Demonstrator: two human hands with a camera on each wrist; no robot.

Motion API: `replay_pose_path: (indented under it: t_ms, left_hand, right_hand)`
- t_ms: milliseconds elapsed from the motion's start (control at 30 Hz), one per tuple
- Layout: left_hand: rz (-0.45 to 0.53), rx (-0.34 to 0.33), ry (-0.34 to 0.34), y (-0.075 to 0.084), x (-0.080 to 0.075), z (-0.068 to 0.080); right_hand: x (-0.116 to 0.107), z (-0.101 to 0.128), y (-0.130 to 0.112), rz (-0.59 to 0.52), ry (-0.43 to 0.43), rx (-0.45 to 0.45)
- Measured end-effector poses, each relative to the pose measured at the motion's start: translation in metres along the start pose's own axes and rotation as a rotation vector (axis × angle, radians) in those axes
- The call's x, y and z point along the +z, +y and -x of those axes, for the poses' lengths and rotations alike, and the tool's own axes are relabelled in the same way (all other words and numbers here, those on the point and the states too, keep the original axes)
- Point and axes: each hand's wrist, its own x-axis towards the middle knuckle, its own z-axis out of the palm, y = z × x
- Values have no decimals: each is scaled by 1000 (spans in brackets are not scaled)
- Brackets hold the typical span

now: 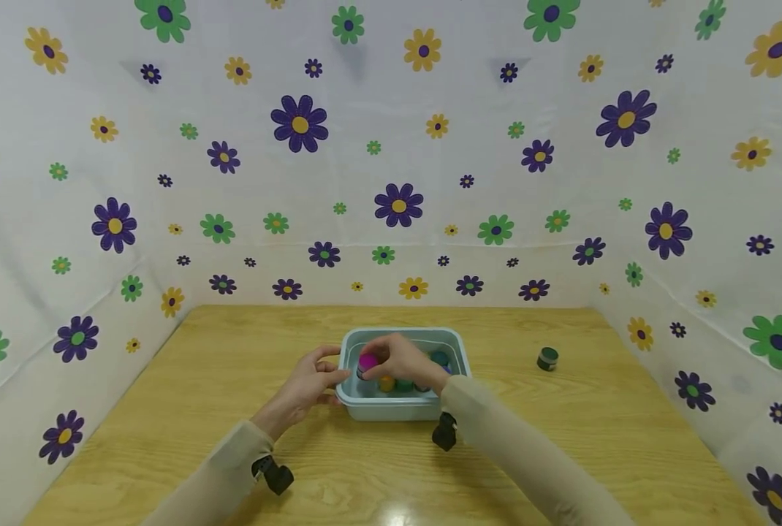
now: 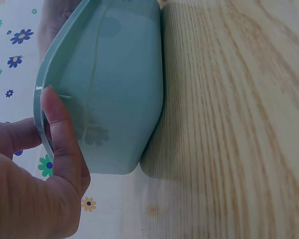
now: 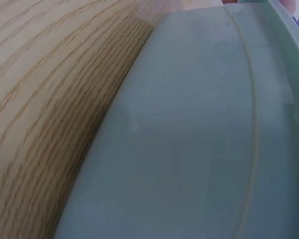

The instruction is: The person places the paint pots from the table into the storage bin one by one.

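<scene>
Head view: a pale blue-green tub (image 1: 399, 406) is seen at the counter (image 1: 562, 453) centre, w/ several small jars inside. The left hand (image 1: 307, 386) is set against the tub's left rim, fingers curled at the edge. The right hand (image 1: 404, 359) is held over the tub's interior, and a jar w/ a magenta lid (image 1: 367, 362) is pinched at its fingertips, just above the other jars. A yellow-lidded jar (image 1: 386, 383) and a green-lidded jar (image 1: 404, 384) are seen below the hand, and a teal-lidded jar (image 1: 439, 358) sits toward the tub's far right. A lone dark green jar (image 1: 547, 359) stands on the counter well apart, to the right of the tub. Beige sleeves cover both forearms, w/ a black wrist cam under each.

Left wrist view: the thumb (image 2: 62, 134) is pressed on the tub's outer wall (image 2: 119, 89) just under the rim, w/ another finger on the inner side, so the left grip is clamped on the tub's edge. Wood grain of the counter fills the right half.

Right wrist view: only the tub's outer wall (image 3: 199, 139) and the counter are shown; the right grip itself is out of frame here, so its pinch on the magenta jar is read from the head view alone
</scene>
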Motion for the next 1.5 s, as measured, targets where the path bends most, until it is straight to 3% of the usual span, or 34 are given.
replay_pose_path:
  t_ms: [100, 467, 667, 1000, 1167, 1500]
  left_hand:
    - [-8, -4, -6, 5, 1, 6]
    - [-9, -6, 5, 7, 2, 6]
    - [-16, -7, -1, 4, 1, 5]
    - [6, 3, 34, -16, -4, -11]
    - [9, 5, 41, -18, -3, -12]
    - [9, 9, 42, -16, -4, -11]
  right_hand:
    - [4, -3, 0, 29, 16, 12]
    - [12, -11, 3, 221, 63, -12]
    - [14, -8, 4, 237, 61, -9]
    - [16, -9, 6, 262, 68, 18]
    - [16, -10, 6, 294, 102, 24]
    - [16, -11, 4, 251, 180, 31]
